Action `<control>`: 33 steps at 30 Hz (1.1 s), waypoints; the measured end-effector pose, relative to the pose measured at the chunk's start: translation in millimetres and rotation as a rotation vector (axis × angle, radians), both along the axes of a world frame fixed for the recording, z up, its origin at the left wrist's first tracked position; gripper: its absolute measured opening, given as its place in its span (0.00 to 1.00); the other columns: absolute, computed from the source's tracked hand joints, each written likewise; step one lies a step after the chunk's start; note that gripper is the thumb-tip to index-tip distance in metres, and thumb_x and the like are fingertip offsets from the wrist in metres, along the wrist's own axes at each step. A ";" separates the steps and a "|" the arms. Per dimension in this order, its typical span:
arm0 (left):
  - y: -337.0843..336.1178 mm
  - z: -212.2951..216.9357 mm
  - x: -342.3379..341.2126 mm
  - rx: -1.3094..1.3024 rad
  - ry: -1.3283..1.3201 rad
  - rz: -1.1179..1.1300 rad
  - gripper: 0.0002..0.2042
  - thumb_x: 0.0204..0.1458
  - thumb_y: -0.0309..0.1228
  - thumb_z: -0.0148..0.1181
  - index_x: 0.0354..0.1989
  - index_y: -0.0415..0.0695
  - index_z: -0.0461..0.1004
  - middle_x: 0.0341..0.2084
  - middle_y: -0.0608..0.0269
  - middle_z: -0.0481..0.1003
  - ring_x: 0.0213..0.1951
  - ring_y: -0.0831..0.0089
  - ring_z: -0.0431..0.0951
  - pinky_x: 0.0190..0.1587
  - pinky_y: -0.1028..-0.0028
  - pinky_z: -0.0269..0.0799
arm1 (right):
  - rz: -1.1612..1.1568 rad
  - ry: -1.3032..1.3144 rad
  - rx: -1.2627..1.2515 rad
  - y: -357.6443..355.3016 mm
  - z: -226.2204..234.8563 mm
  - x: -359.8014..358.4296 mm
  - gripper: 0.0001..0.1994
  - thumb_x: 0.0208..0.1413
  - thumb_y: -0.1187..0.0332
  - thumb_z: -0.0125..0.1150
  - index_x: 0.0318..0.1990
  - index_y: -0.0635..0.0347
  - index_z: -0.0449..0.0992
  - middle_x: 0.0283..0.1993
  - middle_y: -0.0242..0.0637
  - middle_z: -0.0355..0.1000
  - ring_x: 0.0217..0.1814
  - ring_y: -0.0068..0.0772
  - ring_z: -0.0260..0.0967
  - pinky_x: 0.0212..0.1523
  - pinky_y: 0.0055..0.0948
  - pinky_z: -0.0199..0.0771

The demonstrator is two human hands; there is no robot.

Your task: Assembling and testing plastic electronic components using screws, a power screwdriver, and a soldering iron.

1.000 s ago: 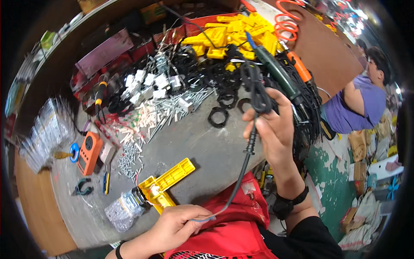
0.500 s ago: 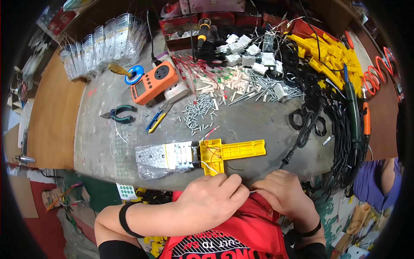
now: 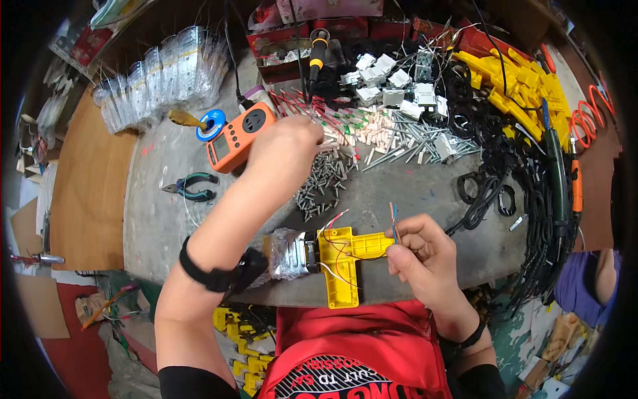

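Right hand (image 3: 425,256) is pinching a thin bundle of coloured wires (image 3: 395,223) between thumb and forefinger, ends sticking up, right over the yellow plastic T-shaped housing (image 3: 340,256) that sits at the near edge of the grey worktable (image 3: 405,193). That housing has red and white leads looping across it and a crumpled silver foil-wrapped part (image 3: 287,253) butted against its left end.

Left hand (image 3: 289,149) is stretched way out, fingers closed down into the pile of small red-and-white wired parts (image 3: 345,126), so it looks like it's picking one up, though I can't see what's actually between the fingertips. Just left of it there's an orange handheld tester (image 3: 238,136), and below it a scatter of grey metal screws (image 3: 325,183).

If I were doing this: keep the pinch on those wires tight and low so the ends don't splay, and pull just one piece out of the pile without dragging its neighbours along. Green-handled pliers (image 3: 189,188) are lying further left if a lead needs tidying.
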State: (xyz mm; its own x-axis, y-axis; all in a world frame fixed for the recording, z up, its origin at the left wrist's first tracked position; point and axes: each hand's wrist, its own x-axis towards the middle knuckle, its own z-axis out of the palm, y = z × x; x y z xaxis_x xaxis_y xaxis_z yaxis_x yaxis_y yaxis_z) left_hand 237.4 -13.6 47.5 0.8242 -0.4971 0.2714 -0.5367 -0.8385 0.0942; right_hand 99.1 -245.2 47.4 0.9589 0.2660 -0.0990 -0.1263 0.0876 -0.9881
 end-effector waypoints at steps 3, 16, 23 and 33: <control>-18.4 -22.4 16.3 0.259 -0.049 0.030 0.03 0.45 0.26 0.61 0.27 0.41 0.77 0.28 0.56 0.76 0.37 0.61 0.78 0.40 0.63 0.73 | -0.096 0.029 0.009 2.9 -10.9 2.6 0.07 0.58 0.74 0.59 0.37 0.67 0.68 0.24 0.31 0.71 0.24 0.14 0.65 0.25 0.18 0.62; -25.7 36.9 -51.3 -0.553 0.343 0.057 0.01 0.48 0.18 0.59 0.28 0.37 0.74 0.25 0.61 0.76 0.29 0.68 0.78 0.34 0.73 0.71 | -0.099 -0.034 -0.001 -2.6 -14.6 -0.8 0.04 0.56 0.76 0.60 0.36 0.66 0.72 0.22 0.23 0.65 0.23 0.08 0.57 0.23 0.16 0.55; -16.8 27.2 -108.8 -0.920 0.658 -0.053 0.05 0.50 0.20 0.61 0.35 0.34 0.75 0.31 0.61 0.76 0.36 0.75 0.75 0.40 0.76 0.71 | 0.094 -0.275 -0.047 -10.4 -9.4 6.4 0.11 0.62 0.67 0.53 0.36 0.67 0.77 0.31 0.33 0.73 0.30 0.19 0.66 0.32 0.21 0.66; -25.5 24.1 -107.8 -1.359 1.060 0.012 0.08 0.46 0.22 0.68 0.30 0.40 0.72 0.30 0.61 0.77 0.35 0.74 0.77 0.41 0.75 0.72 | 0.512 -0.254 -0.212 -20.5 9.4 13.1 0.19 0.67 0.61 0.46 0.31 0.68 0.75 0.26 0.40 0.73 0.30 0.33 0.71 0.34 0.33 0.70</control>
State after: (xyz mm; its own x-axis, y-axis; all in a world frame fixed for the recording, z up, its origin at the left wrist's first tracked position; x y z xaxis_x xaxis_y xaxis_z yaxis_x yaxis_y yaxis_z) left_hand 129.6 -39.1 71.6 0.9093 -0.3830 -0.1625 0.2280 0.1321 0.9646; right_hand 112.2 -265.7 56.7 0.7153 0.6987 0.0145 0.1413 -0.1243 -0.9821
